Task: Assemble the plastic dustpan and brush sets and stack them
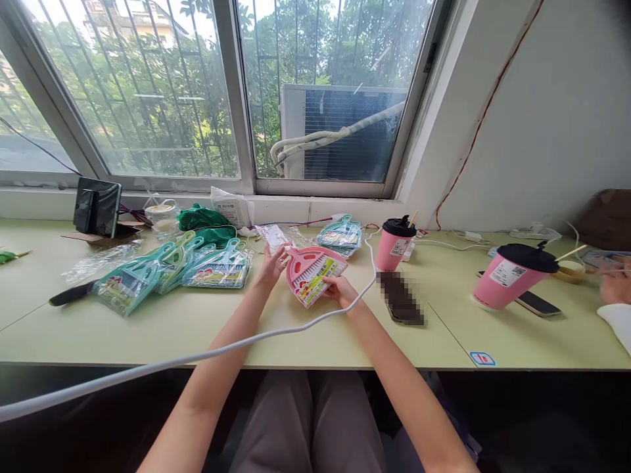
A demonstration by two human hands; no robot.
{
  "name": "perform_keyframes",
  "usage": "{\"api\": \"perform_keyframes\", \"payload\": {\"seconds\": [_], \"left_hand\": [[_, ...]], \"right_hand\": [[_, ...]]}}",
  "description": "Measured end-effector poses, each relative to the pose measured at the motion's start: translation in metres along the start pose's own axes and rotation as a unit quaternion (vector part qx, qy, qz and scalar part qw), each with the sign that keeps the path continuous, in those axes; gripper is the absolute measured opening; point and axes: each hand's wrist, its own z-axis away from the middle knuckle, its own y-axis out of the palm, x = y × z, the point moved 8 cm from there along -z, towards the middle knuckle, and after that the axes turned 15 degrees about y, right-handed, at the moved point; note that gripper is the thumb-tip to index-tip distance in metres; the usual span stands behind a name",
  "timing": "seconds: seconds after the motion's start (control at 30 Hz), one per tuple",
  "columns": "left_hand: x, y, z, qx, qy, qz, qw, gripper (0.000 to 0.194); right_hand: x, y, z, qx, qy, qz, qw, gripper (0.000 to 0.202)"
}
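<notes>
A pink toy-sized dustpan and brush set (315, 268) with a printed card is held tilted just above the table in front of me. My left hand (271, 268) pinches it near the handle end at the upper left. At its lower right edge, my right hand (341, 289) grips the card side between thumb and fingers. Clear plastic wrapping (276, 235) lies right behind my left fingers. To the left are several wrapped green dustpan sets (217, 266), and another turquoise pile (340, 235) sits behind the pink one.
A white cable (197, 356) crosses in front of my arms. On the right stand a pink cup (392, 246), a phone (401, 299) and a nearer pink cup (513, 276). Another person's hand (616, 284) shows at the right edge. A black-handled tool (71, 294) lies left.
</notes>
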Motion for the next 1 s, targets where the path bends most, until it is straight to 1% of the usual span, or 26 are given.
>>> {"api": "perform_keyframes", "payload": {"seconds": [0.07, 0.13, 0.27, 0.37, 0.47, 0.57, 0.67, 0.77, 0.87, 1.0], "left_hand": [[0.002, 0.005, 0.003, 0.025, -0.006, -0.029, 0.999, 0.106], [0.002, 0.006, 0.003, 0.043, -0.006, -0.046, 0.998, 0.112], [0.001, 0.006, 0.000, 0.082, 0.021, -0.027, 0.996, 0.117], [0.007, 0.011, 0.001, 0.128, 0.015, -0.025, 0.991, 0.120], [0.011, 0.013, 0.002, 0.156, 0.011, -0.038, 0.987, 0.124], [0.008, 0.012, 0.000, 0.158, 0.024, -0.053, 0.986, 0.126], [0.001, 0.013, -0.001, 0.158, 0.045, -0.064, 0.984, 0.124], [-0.010, 0.017, -0.002, 0.157, 0.076, -0.073, 0.982, 0.121], [-0.018, 0.022, 0.000, 0.157, 0.091, -0.092, 0.979, 0.118], [-0.018, 0.027, 0.004, 0.152, 0.093, -0.103, 0.979, 0.118]], "right_hand": [[-0.003, -0.002, -0.001, -0.016, 0.025, -0.018, 0.999, 0.026], [-0.004, -0.003, 0.000, -0.025, 0.039, -0.035, 0.998, 0.024], [-0.002, -0.007, 0.001, -0.044, 0.032, -0.056, 0.997, 0.021], [-0.002, -0.011, 0.000, -0.062, 0.024, -0.063, 0.996, 0.018], [0.001, -0.011, -0.003, -0.052, 0.002, -0.044, 0.998, 0.016], [0.007, -0.008, -0.003, -0.022, -0.034, -0.027, 0.999, 0.015], [0.011, -0.004, -0.003, 0.005, -0.053, -0.019, 0.998, 0.014], [0.011, -0.004, -0.004, 0.014, -0.049, -0.024, 0.998, 0.014], [0.008, -0.006, -0.006, 0.015, -0.035, -0.050, 0.998, 0.024], [0.007, -0.006, -0.006, 0.020, -0.035, -0.065, 0.997, 0.027]]}}
